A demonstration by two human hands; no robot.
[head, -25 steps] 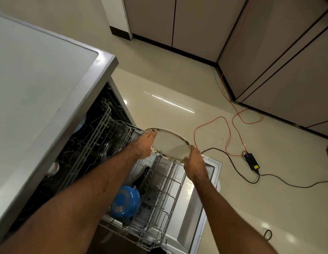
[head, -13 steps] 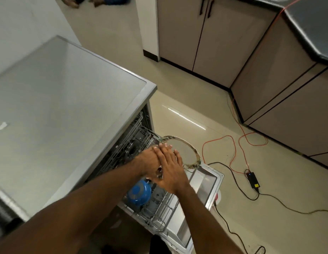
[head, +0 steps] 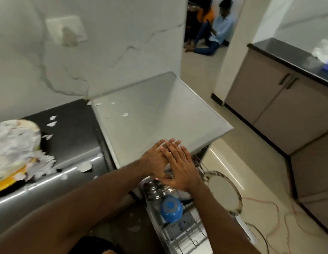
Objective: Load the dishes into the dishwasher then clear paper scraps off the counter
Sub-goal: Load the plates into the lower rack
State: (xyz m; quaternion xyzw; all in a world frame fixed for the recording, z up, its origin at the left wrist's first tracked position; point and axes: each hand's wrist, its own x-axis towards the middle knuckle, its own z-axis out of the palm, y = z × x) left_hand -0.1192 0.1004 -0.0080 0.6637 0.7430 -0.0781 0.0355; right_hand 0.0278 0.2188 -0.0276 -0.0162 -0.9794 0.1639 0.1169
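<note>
Both hands hung over the front edge of the open dishwasher, the right hand (head: 179,169) laid flat across the left hand (head: 154,160). All the fingers were straight and neither grip held anything.

The patterned plate (head: 223,193) stood on edge in the lower rack (head: 183,235), just to the right of the hands and below them, not touching either. It looked stiff, smooth and breakable. If it needed shifting, I'd have taken it by the rim at 2 opposite points, not by its slick face. A blue bowl (head: 171,206) sat upturned in the same rack, nearer the person, with some steel vessels (head: 156,187) partly under the hands.

The paper scraps (head: 44,162) lay well off to the left, spilled along the dark tabletop (head: 71,136) around a heaped yellow dish (head: 5,182). A few stray bits (head: 125,114) sat on the dishwasher's grey top (head: 159,125), closer to the hands. They seemed weightless and flimsy and likely to flutter or slide off the edge. Sweeping them with a flat palm into the other cupped hand looked safer than pinching each one, and the heap could be lifted by the dish's rim.
</note>
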